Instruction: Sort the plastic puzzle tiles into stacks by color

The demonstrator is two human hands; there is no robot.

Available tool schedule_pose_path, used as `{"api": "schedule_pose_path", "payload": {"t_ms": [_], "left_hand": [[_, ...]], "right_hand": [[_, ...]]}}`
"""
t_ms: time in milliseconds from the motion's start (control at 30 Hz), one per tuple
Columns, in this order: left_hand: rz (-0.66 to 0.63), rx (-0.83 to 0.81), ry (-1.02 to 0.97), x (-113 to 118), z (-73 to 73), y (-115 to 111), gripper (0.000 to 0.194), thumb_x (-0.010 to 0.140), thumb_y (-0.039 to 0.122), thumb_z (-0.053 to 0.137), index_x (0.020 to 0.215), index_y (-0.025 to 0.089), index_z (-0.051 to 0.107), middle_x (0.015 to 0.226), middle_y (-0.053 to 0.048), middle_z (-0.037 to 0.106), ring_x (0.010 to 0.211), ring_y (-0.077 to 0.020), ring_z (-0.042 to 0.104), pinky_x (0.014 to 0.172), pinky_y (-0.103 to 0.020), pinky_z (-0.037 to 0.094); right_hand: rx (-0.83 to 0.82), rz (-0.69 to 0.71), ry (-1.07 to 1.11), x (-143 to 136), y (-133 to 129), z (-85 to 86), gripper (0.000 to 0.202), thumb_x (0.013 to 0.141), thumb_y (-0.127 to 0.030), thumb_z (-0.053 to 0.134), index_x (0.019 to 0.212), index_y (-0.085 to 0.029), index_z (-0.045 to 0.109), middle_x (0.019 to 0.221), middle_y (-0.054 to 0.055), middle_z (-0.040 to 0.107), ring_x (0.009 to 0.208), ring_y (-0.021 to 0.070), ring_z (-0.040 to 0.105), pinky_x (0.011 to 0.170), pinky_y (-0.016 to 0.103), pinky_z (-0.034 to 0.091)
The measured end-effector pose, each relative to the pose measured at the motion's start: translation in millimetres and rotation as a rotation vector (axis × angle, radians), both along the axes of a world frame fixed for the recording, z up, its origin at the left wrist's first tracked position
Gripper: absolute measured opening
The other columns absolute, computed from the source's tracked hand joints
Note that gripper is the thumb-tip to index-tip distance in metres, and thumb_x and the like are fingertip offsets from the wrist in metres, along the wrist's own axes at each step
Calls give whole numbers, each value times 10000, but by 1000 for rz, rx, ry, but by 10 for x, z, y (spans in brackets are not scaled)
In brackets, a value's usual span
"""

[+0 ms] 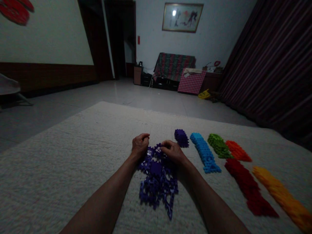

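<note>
A loose pile of purple interlocking plastic building pieces (156,169) lies on the pale mat between my forearms. At the pile's far left edge is my left hand (140,145), its fingers curled and closed. A purple piece with a window grid (150,151) lies just beside it, and what the fingers hold, if anything, is hidden. My right hand (174,152) reaches over the far right edge of the pile, thumb and fingers pinched on another purple window piece (158,149). One pointed purple piece (170,208) sticks out at the near end.
Right of the pile, sorted rows of similar pieces lie on the mat (73,156): purple (181,138), blue (204,152), green (219,145), orange (237,150), red (250,187) and yellow (282,195). Beyond stand a cloth-covered cabinet (174,66) and a dark curtain (275,65).
</note>
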State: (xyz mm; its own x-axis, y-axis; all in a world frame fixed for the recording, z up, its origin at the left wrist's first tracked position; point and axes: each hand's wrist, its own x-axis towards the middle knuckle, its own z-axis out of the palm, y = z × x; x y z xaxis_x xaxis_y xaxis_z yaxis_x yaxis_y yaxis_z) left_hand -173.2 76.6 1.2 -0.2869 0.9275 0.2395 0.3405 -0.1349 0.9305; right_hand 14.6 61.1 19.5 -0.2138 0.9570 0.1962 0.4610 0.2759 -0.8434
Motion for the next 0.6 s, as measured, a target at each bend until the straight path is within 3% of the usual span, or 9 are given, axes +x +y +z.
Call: {"api": "schedule_pose_path", "payload": {"t_ms": [100,200,333,467,600], "left_hand": [[-3,-6,-1,1,4,-1,326,776,187,544,993,174,788,950,-79,796,868,-207,739,846,-310,565],[-2,-6,-1,-1,-1,5,326,778,192,543,993,177,788,944,-74,797,870,-203,739,842,-301,564],[2,-7,-14,-4,-15,12,325,771,198,549,989,186,790,956,-73,798,869,-202,741,820,-291,570],[-3,4,-10,-12,-44,23,326,765,202,558,993,189,791,951,-75,798,870,-208,742,825,-302,573],[4,5,-19,-13,-62,36,323,759,203,561,985,195,792,937,-70,798,869,-208,743,824,-303,573]], "right_hand": [[-36,-6,158,22,10,33,155,696,-316,615,768,-192,675,698,1,663,656,163,606,605,264,475],[109,-114,220,29,21,48,210,731,-363,614,821,-187,685,782,27,688,702,169,620,632,271,492],[324,-156,68,70,48,-3,167,757,-280,565,813,-193,696,883,67,713,808,195,650,736,311,520],[366,-72,-74,147,82,-101,241,733,-147,486,833,-197,700,908,67,723,866,197,671,787,318,524],[369,-2,-227,234,131,-140,276,741,-121,505,906,-196,713,978,69,736,929,211,680,853,343,523]]}}
